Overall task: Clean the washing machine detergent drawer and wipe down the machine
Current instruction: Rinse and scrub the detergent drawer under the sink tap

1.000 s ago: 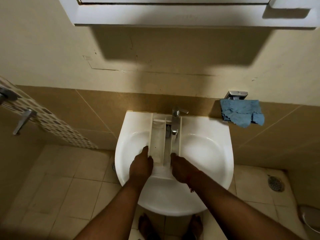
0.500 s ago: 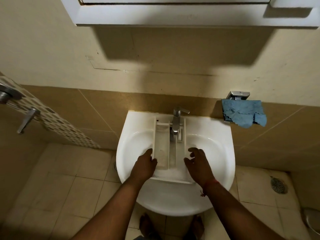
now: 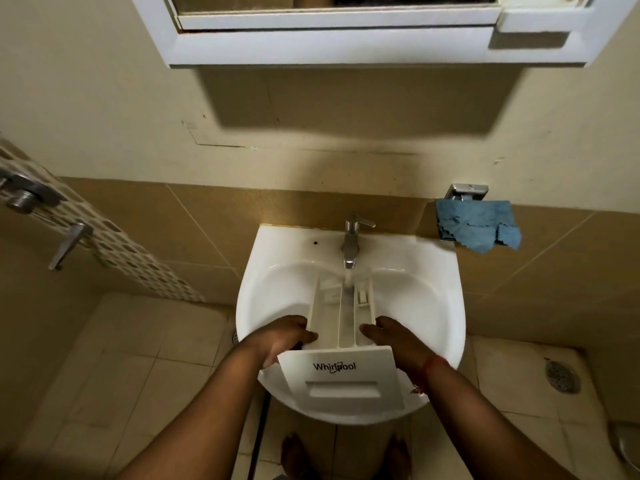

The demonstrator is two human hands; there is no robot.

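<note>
A white Whirlpool detergent drawer (image 3: 341,377) lies lengthwise in the white sink (image 3: 429,306), its front panel tilted up over the sink's near rim. My left hand (image 3: 284,337) grips the drawer's left side wall just behind the panel. My right hand (image 3: 388,337) grips the right side wall at the same spot. Water runs from the chrome tap (image 3: 351,242) into the drawer's far compartments.
A blue cloth (image 3: 478,226) hangs from a metal holder on the tiled wall to the right of the sink. A white mirror cabinet (image 3: 346,46) overhangs above. A floor drain (image 3: 562,375) sits at right, shower fittings (image 3: 27,199) at left. My bare feet stand under the sink.
The drawer has been pulled toward me and tilted, so its front panel now faces up over the rim. My right hand has closed onto the drawer's right side. The tap now stands uncovered.
</note>
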